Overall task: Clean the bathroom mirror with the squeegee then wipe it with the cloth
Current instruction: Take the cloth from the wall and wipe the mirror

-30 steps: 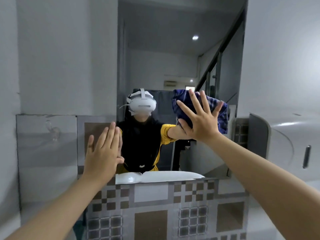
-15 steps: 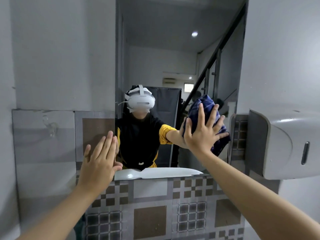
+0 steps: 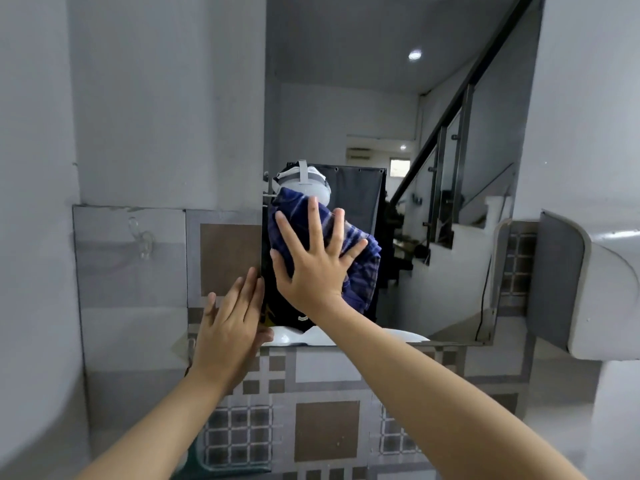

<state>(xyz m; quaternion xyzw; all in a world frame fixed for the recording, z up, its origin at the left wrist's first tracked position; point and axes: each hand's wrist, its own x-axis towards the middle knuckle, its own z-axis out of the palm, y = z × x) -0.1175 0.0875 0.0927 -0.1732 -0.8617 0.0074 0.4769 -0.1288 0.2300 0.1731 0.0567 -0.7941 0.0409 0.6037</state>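
A tall mirror [image 3: 433, 81] hangs on the grey wall above a strip of patterned tiles. My right hand [image 3: 313, 261] lies flat with fingers spread, pressing a dark blue striped cloth [image 3: 363, 261] against the lower left part of the glass. My left hand [image 3: 230, 327] rests flat on the wall tile at the mirror's left edge, fingers together, holding nothing. No squeegee is in view.
A white paper dispenser [image 3: 595, 292] juts out from the wall at the right. A clear suction hook [image 3: 140, 237] sticks to the tile at the left. The mirror reflects a person wearing a headset, a white basin and a staircase.
My right hand has slid the cloth leftward across the mirror, from its right side to its lower left. The left hand stays pressed by the mirror's left edge.
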